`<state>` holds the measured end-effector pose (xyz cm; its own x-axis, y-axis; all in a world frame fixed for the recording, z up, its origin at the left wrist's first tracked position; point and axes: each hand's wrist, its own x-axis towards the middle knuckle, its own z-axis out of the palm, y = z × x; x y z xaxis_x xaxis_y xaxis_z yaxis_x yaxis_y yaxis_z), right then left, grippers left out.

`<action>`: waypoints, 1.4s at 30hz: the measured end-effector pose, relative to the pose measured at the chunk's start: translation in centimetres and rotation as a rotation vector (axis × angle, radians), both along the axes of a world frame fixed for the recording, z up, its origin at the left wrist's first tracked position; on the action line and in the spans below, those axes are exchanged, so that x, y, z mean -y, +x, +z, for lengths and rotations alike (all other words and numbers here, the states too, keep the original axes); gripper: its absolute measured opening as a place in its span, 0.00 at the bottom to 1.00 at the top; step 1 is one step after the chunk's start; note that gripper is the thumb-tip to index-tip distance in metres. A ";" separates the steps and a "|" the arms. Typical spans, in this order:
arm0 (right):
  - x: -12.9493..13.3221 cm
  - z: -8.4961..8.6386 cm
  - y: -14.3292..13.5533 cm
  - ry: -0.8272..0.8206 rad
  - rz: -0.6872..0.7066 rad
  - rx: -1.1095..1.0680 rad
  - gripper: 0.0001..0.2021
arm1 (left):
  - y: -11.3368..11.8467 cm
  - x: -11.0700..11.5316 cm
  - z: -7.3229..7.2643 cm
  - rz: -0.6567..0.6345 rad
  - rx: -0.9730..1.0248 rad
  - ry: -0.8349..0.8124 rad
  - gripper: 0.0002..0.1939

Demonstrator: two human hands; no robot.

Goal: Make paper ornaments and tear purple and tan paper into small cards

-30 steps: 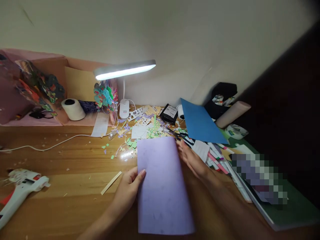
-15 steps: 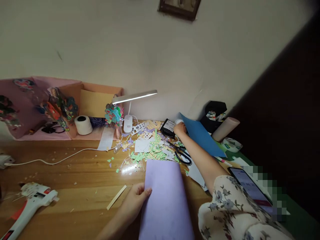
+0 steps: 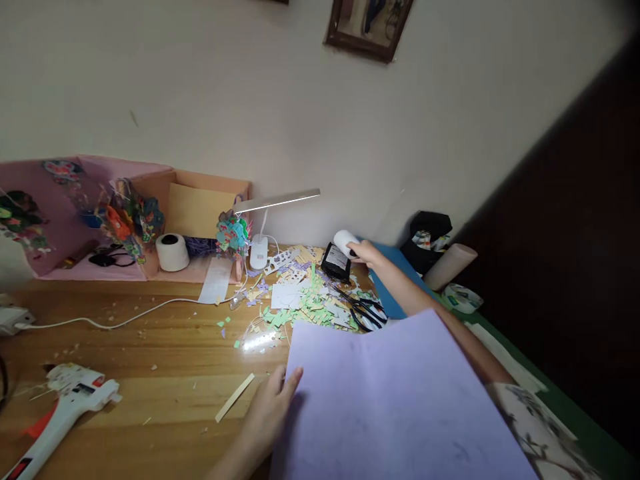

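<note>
A large purple sheet (image 3: pixel 380 400) with a crease down its middle spreads across the front of the table. My left hand (image 3: pixel 280 400) pinches its left edge, thumb on top. Farther back, my right hand (image 3: pixel 366 254) grips a white roll (image 3: pixel 345 243), tilted above a black packet (image 3: pixel 337 262) with a pale label. Black-handled scissors (image 3: pixel 365 310) lie between the packet and the sheet. A blue sheet (image 3: pixel 393 283) rests partly beneath my right forearm. Green, yellow and purple paper scraps (image 3: pixel 310 293) are strewn left of the scissors.
A white lamp (image 3: pixel 259 252) stands behind the scraps. Pink boxes (image 3: pixel 150 270) with a thread cone (image 3: pixel 173 253) are at the back left. A glue gun (image 3: pixel 70 407) lies front left. At right are a black container (image 3: pixel 425 243), a pale cylinder (image 3: pixel 451 265) and a tape roll (image 3: pixel 463 298).
The purple sheet has opened out to the right. My right hand has lifted the white roll off the back of the table. The view has shifted slightly.
</note>
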<state>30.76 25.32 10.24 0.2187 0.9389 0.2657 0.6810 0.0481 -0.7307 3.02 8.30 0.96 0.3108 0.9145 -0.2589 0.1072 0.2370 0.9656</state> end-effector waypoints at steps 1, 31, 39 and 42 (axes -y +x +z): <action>0.8 0.5 0.1 -0.022 0.024 -0.070 0.15 | -0.1 -0.1 -0.3 -0.007 -0.032 0.019 0.12; 21.0 19.5 -2.1 0.568 0.484 -0.567 0.17 | 10.2 1.3 19.5 -0.281 -0.002 0.897 0.14; 18.9 10.5 2.6 0.336 0.208 -0.190 0.22 | 2.9 3.5 22.3 -0.366 -0.528 1.396 0.10; 19.6 7.8 1.6 0.063 0.382 0.002 0.27 | 2.8 2.2 24.3 -0.464 -0.617 1.535 0.10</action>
<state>32.35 5.73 18.03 -0.1443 0.9345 0.3254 0.6066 0.3434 -0.7170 5.84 6.07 25.28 0.7995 0.2897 0.5261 0.3085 -0.9497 0.0542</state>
